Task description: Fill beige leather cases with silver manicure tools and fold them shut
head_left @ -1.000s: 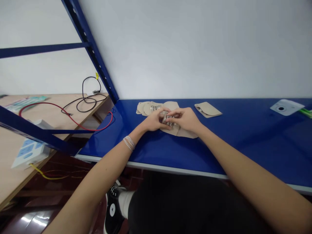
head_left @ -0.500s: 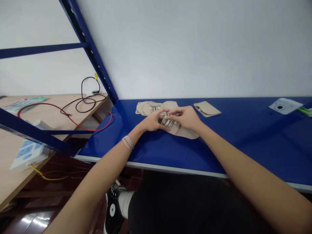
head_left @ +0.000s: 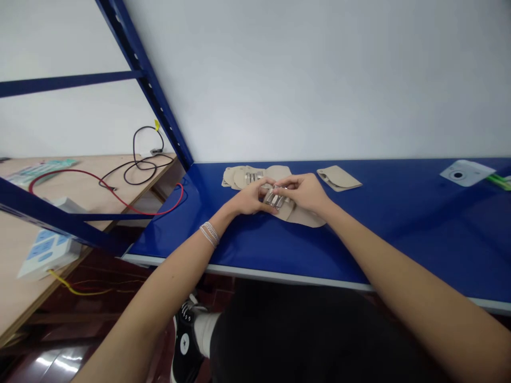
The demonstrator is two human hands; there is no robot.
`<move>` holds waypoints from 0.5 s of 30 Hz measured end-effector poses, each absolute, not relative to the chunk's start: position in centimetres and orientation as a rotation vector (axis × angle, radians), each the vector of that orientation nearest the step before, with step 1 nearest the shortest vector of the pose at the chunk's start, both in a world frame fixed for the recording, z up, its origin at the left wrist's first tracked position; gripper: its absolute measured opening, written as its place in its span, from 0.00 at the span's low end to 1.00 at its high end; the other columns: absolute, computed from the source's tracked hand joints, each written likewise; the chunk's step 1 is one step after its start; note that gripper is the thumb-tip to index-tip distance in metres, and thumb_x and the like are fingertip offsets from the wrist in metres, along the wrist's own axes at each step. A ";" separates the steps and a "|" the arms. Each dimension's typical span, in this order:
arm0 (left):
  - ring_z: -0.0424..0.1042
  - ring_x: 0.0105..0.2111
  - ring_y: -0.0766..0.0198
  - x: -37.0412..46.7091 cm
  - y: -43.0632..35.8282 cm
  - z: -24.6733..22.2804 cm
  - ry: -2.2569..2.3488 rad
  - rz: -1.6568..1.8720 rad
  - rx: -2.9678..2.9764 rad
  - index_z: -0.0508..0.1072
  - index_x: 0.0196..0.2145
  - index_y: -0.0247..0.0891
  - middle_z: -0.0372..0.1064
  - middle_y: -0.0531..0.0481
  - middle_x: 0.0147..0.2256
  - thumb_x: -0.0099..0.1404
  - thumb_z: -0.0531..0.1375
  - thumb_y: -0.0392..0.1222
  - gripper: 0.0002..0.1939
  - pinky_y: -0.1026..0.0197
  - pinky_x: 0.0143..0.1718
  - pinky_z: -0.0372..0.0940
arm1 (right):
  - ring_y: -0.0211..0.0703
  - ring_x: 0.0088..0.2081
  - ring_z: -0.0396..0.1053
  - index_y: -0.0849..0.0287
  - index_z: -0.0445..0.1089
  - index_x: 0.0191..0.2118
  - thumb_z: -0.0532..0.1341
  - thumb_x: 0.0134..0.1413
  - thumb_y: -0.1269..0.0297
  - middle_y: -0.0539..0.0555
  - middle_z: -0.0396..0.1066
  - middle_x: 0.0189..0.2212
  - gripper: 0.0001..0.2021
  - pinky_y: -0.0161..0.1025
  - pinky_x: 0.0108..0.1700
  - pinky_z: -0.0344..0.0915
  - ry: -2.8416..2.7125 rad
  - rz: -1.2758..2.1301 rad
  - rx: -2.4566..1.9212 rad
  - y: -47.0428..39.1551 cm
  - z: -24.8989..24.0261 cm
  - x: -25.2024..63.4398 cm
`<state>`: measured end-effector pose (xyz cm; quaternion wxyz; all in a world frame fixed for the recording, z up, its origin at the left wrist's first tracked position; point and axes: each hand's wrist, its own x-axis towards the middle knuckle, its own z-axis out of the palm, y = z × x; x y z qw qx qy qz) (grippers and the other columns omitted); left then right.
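Observation:
An unfolded beige case [head_left: 305,217] rests on the blue tabletop, with several small silver metal tools [head_left: 274,200], similar to manicure tools, set in it. My left hand [head_left: 250,199] grips its left side, thumb at the front and fingers at the back. The fingers of my right hand [head_left: 306,192] are pinched on one of the tools near the case's upper edge; the exact tool is partly hidden by the fingertips. Behind my hands lies another opened beige case [head_left: 240,178] with silver tools [head_left: 254,176] in it. A folded beige case [head_left: 339,178] lies right of my right hand.
A white card-like packet [head_left: 465,173] with a green item [head_left: 501,182] lies far right. The blue shelf post [head_left: 154,90] rises at left. Beyond it, a wooden table [head_left: 24,213] holds a black cable [head_left: 136,159], a red cable [head_left: 99,186] and a power strip [head_left: 50,252].
Both hands stay almost in place on the beige case. Only a very slight shift of the right hand's fingers at the silver tools shows.

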<state>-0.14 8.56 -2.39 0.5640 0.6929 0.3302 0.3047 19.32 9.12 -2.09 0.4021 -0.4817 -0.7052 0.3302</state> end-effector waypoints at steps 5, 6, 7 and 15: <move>0.63 0.18 0.73 -0.1 8.3 -2.1 0.804 0.688 1.669 0.61 0.47 0.38 0.69 0.56 0.28 0.46 0.72 0.41 0.33 0.68 0.20 0.58 | 0.41 0.28 0.70 0.62 0.80 0.35 0.70 0.41 0.51 0.56 0.77 0.28 0.19 0.37 0.30 0.64 -1.838 0.780 -1.202 8.8 -1.7 19.3; 0.60 0.16 0.75 -0.1 8.3 -2.0 0.815 0.683 1.680 0.61 0.46 0.38 0.68 0.57 0.27 0.48 0.72 0.42 0.32 0.69 0.18 0.54 | 0.41 0.28 0.69 0.61 0.80 0.35 0.70 0.41 0.51 0.56 0.77 0.28 0.19 0.37 0.30 0.64 -1.851 0.769 -1.202 8.7 -1.6 19.3; 0.57 0.14 0.76 -0.1 8.3 -2.0 0.822 0.686 1.687 0.61 0.45 0.38 0.67 0.57 0.26 0.49 0.72 0.44 0.30 0.69 0.16 0.51 | 0.40 0.27 0.69 0.62 0.80 0.35 0.69 0.41 0.51 0.55 0.77 0.27 0.19 0.37 0.29 0.63 -1.861 0.768 -1.205 8.6 -1.6 19.3; 0.67 0.25 0.71 0.3 8.6 -2.9 0.811 0.773 1.589 0.63 0.42 0.36 0.70 0.56 0.27 0.44 0.73 0.42 0.31 0.67 0.27 0.61 | 0.44 0.31 0.74 0.63 0.78 0.40 0.68 0.45 0.54 0.57 0.78 0.31 0.19 0.38 0.34 0.69 -1.849 0.750 -1.134 8.7 -1.0 19.2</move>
